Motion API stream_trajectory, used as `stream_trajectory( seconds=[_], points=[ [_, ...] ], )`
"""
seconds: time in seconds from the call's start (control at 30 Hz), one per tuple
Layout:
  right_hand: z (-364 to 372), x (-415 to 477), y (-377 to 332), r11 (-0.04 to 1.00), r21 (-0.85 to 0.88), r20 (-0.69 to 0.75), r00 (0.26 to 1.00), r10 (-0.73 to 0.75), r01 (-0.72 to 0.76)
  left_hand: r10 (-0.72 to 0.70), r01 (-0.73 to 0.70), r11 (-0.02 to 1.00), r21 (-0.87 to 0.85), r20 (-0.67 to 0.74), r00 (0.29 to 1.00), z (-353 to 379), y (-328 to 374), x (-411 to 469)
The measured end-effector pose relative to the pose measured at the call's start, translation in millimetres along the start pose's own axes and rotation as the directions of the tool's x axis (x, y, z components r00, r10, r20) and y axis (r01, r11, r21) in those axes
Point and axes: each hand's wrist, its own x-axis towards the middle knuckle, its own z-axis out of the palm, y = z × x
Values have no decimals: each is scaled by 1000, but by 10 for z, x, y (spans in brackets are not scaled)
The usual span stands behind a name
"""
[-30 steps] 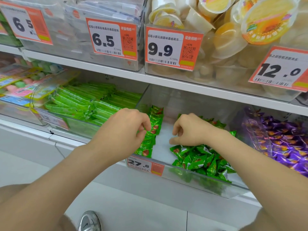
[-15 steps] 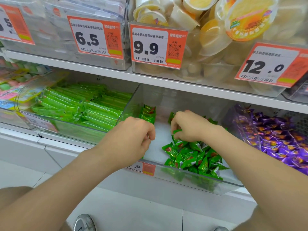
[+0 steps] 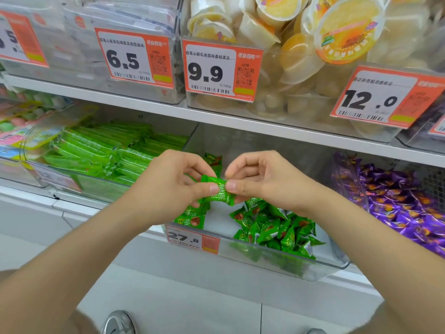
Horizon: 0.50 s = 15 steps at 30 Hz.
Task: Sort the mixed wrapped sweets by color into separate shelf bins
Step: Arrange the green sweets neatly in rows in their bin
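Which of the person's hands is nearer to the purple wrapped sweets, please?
Right. The right hand pinches the green sweet left of the purple sweets; the left hand is farther left, across that sweet.

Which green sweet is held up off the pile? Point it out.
The green sweet pinched between the left hand and right hand, held above the clear bin; the other green sweets lie inside it.

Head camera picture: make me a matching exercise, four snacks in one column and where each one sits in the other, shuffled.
1 green sweet
2 purple sweets
3 jelly cups
4 long green packs

a upper-shelf bin
b far-right lower bin
c pinched between left hand and right hand
d lower bin left of the hands

Pairs: 1-c, 2-b, 3-a, 4-d.
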Motion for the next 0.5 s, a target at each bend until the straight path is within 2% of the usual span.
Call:
stream_trajectory(
  seconds=[0.07, 0.13, 0.27, 0.37, 0.5],
  points=[
    [29, -4, 18, 999, -47, 57, 998, 11, -9, 44, -43, 994, 103, -4, 999, -51, -20, -18],
    [72, 11, 24, 980, -197, 74, 997, -22, 37, 91, -94, 972, 217, 24, 996, -96, -41, -40],
    [225, 90, 131, 910, -413, 27, 1000, -2, 13, 182, -167, 890, 424, 5, 983, -134, -97, -73],
    [389, 145, 253, 818, -575, 81, 996, 23, 27, 210, -147, 853, 501, -71, 975, -174, -148, -56],
    [479, 294, 364, 788, -613, 217, 971, 102, 54, 180, -102, 819, 564, -84, 980, -213, -213, -36]
  ],
)
